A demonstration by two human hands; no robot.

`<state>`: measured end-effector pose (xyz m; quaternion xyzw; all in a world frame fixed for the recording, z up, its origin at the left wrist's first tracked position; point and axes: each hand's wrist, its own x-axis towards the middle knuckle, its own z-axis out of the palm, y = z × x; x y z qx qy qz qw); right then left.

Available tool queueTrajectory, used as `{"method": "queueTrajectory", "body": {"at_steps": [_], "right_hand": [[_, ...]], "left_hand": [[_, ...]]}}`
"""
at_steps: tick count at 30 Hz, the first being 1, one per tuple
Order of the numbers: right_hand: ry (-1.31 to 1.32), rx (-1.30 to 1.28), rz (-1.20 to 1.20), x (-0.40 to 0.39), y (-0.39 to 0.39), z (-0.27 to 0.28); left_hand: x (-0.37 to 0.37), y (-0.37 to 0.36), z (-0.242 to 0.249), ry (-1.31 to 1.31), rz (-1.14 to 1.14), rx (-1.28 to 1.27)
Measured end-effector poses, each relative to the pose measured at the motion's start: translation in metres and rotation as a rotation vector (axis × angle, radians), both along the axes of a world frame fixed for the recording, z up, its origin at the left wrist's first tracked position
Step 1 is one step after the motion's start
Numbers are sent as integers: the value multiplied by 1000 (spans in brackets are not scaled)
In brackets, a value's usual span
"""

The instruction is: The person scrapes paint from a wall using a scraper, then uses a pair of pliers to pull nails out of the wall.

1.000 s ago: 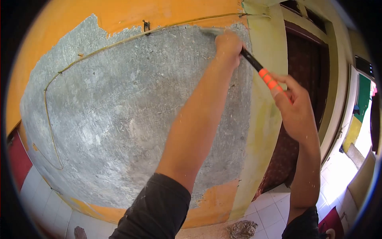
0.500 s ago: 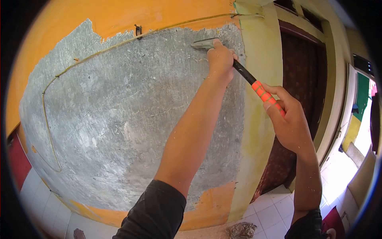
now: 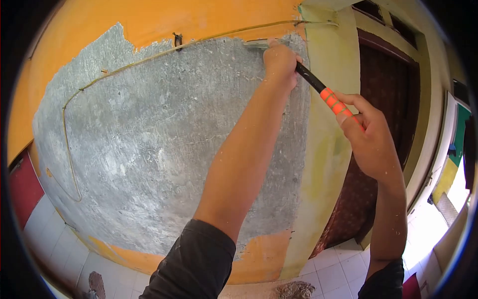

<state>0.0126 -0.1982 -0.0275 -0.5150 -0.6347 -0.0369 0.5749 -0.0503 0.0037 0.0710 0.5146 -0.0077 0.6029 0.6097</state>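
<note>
The left arm (image 3: 241, 157) reached from the near middle toward the far side, nearly straight, its left grip (image 3: 280, 61) raised high, fingers curled and thumb (image 3: 272, 43) extended. The right forearm (image 3: 391, 214) stood almost upright at the right, dotted with pale specks. The right grip (image 3: 369, 138), lower and nearer, was wrapped firmly, its wrist tipped left, well apart from the other.

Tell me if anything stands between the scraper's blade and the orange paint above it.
Nothing visible stands between the scraper's blade and the nearest edge of the orange paint. Just above, though, the thin cable runs across that paint and could obstruct strokes higher up.
</note>
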Motion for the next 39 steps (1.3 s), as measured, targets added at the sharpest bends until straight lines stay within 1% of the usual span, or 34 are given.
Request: {"method": "queueTrajectory", "body": {"at_steps": [1,2,3,5,7,9,10,12,13,15,16,18,19,22,23,24,25,26,28,29,30,31,32,33,34,35,36,37,38,39], "right_hand": [[4,-8,3,0,0,-8],[-10,44,-6,-1,1,-20],[-26,101,-11,0,3,-26],[-10,107,15,5,8,-24],[13,91,35,9,10,-17],[77,-104,42,13,3,1],[80,-111,47,13,3,-3],[42,-37,32,9,3,-17],[40,-33,40,10,7,-24],[-5,104,28,10,17,-36],[-6,105,30,12,16,-29],[66,-60,73,14,10,-8],[68,-68,74,14,10,-6],[48,-69,42,15,10,-14],[22,9,51,14,13,-25],[-9,88,61,12,16,-30],[-16,98,59,12,16,-24],[6,56,68,10,14,-14],[33,-5,82,11,9,1],[23,-69,53,14,5,8],[14,-139,25,15,3,10],[15,-145,26,12,3,1],[2,-66,35,8,4,-13],[-15,19,41,7,6,-22],[-21,33,37,7,9,-22],[-41,71,36,8,13,-22],[-59,102,35,9,14,-21],[-58,101,33,10,12,-11],[-33,12,53,10,7,6],[-9,-75,73,11,4,16]], "left_hand": [[3,4,-10,4,3,-8],[6,9,-22,-22,-1,-36],[5,9,-25,-50,-2,-58],[6,11,-19,-27,34,-7],[7,9,-11,4,67,21],[11,9,3,18,147,53],[12,11,-2,21,152,47],[8,12,-20,-10,110,149],[7,10,-23,-12,117,153],[5,6,-27,30,91,-47],[6,8,-19,29,93,-46],[5,11,-3,136,329,158],[3,3,3,118,230,23],[3,13,-10,50,202,59],[4,16,-13,49,199,66],[3,14,-17,14,147,-27],[2,12,-16,-22,93,-115],[2,11,-8,-25,91,-110],[2,14,6,76,338,139],[0,16,8,77,343,133],[-1,19,5,71,301,110],[0,20,2,63,255,94],[2,21,-7,63,250,95],[2,16,-21,27,159,21],[2,12,-25,-11,68,-48],[1,11,-20,41,125,-115],[0,13,-9,38,122,-106],[-2,16,4,18,171,0],[0,19,13,0,217,103],[2,17,18,2,215,100]]}}
